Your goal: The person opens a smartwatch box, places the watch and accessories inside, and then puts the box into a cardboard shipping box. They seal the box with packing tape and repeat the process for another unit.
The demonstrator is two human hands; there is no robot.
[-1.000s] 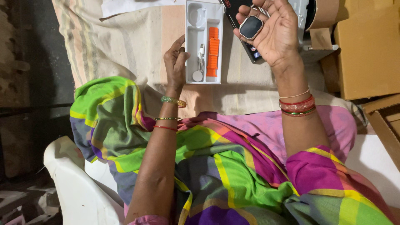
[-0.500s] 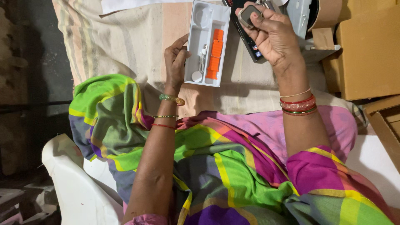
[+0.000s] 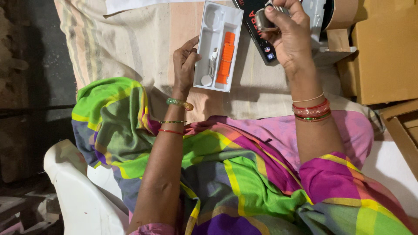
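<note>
From the head camera, looking down over my lap: my left hand (image 3: 185,65) rests against the left edge of the tray (image 3: 204,56), a white moulded tray lying on the striped cloth (image 3: 130,48). My fingers curl loosely along its side and my thumb touches the rim, so I steady it by its edge rather than clasp it. In the tray, an orange strap (image 3: 225,57) lies lengthwise in the right compartment. Just beside it, in the left compartment, sits a white cable (image 3: 212,65) with a round puck at its near end. The round recess at the far end of the tray holds something pale that I cannot make out.

My right hand (image 3: 292,41) is raised, up and to the right of the tray and well apart from it. It is closed around the watch (image 3: 263,19), a dark square watch body with a metal rim. My thumb presses across the watch's top, and my fingers wrap behind it. Under that hand lies a black box (image 3: 261,41), flat on the cloth, its near end showing below my palm. To the right stands a brown carton (image 3: 387,48). Bangles ring both my wrists, and my bright checked cloth (image 3: 226,174) fills the lower view. A white chair (image 3: 82,196) shows at the lower left.
</note>
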